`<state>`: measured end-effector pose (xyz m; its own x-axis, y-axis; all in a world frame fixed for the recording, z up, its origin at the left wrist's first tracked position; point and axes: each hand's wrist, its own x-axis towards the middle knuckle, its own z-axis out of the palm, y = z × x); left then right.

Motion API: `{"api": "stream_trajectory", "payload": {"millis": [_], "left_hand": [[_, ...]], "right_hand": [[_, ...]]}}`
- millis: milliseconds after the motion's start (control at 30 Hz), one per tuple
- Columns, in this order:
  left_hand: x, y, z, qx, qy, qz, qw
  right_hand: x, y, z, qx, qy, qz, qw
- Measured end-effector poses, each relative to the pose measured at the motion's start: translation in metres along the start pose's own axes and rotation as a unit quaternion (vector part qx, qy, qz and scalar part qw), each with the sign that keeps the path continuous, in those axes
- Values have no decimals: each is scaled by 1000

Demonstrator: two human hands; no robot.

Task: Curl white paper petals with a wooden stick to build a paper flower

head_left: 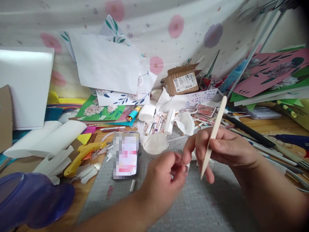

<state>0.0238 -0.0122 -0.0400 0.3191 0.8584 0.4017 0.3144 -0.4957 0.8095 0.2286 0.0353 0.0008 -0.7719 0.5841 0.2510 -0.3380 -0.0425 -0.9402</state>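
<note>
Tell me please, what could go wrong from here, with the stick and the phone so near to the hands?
The pointed wooden stick in the right grip slants close to the left grip; a slip might poke it. The small white piece at the left grip is partly hidden, so it could be creased or dropped unnoticed. The phone lies on the grey mat beside the left wrist; a sideways sweep may push it.

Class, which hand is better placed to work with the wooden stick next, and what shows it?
Probably the right: the right hand holds the wooden stick, its tapered end downward, while the left hand seems occupied, pinching a small white piece.
</note>
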Motion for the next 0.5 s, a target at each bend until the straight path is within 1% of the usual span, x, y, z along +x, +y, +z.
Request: {"api": "stream_trajectory", "payload": {"millis": [100, 267, 367, 500], "left_hand": [[3, 2, 0, 22, 20, 25, 999], [4, 2, 0, 8, 37, 68, 997], [3, 2, 0, 1, 39, 67, 997], [2, -1, 1, -4, 27, 56, 998]], "right_hand": [[-1, 0, -1, -34, -17, 26, 999], [0, 4, -6, -73, -5, 43, 996], [0, 3, -9, -97, -2, 44, 994], [0, 0, -12, -116, -1, 41, 992]]}}
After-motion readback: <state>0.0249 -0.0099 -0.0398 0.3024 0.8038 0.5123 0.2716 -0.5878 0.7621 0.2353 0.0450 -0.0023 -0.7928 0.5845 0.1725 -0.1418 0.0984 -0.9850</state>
